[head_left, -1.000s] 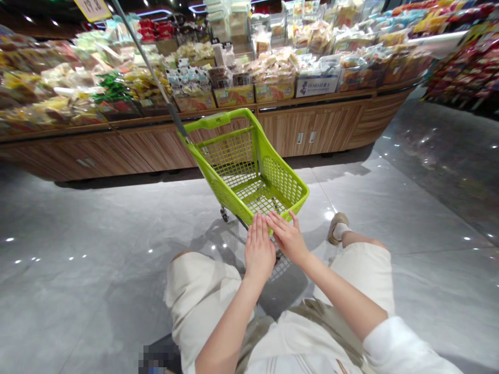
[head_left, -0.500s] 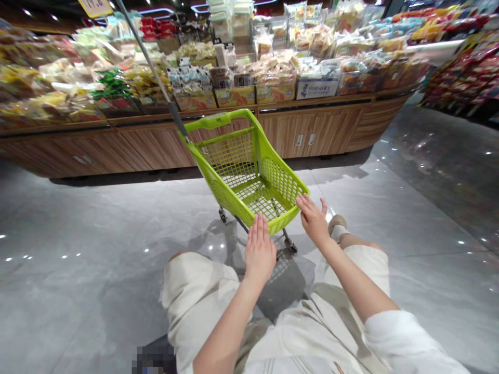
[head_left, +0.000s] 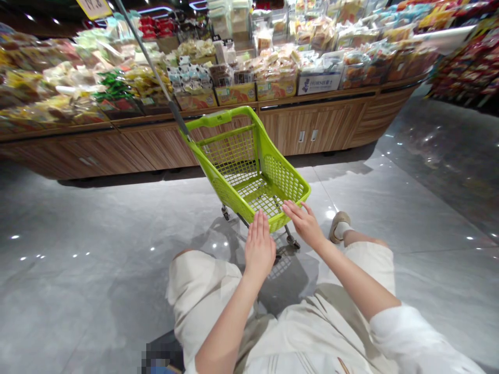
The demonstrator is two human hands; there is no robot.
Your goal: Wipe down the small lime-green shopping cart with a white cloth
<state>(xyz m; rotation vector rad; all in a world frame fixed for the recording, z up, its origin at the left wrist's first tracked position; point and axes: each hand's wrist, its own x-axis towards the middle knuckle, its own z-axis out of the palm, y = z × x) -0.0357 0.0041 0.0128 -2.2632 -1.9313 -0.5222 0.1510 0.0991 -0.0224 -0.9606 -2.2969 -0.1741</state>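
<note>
The lime-green plastic shopping cart [head_left: 249, 171] stands on the floor directly in front of the person, a little tilted in the view, with its mesh walls and a long thin pole [head_left: 150, 67] rising from its far corner. Both hands are open and they do not close around anything. The left hand [head_left: 260, 248] is held up flat with the fingers nearly together, and its fingertips come just at the near rim of the cart, but I cannot tell if they really touch it. The right hand [head_left: 304, 224] is open with the fingers slightly spread, and the fingers [head_left: 289, 209] lie over the near corner of the rim, without a visible grip. Under the cart, a small caster wheel [head_left: 290, 241] rests on the polished grey floor tiles [head_left: 78, 249]. The person's cream shorts [head_left: 202, 296], white sleeve [head_left: 413, 337] and a beige shoe [head_left: 338, 227] with a white sock are visible below the arms. Beyond the cart stands a long wood-grain desk [head_left: 312, 127], and on it are many bagged bread and pastry products [head_left: 273, 67] in cardboard trays [head_left: 236, 94]. A price card [head_left: 93, 6] hangs at the top of the view, and at the far right there is a shelf with red packets [head_left: 468, 62].
</note>
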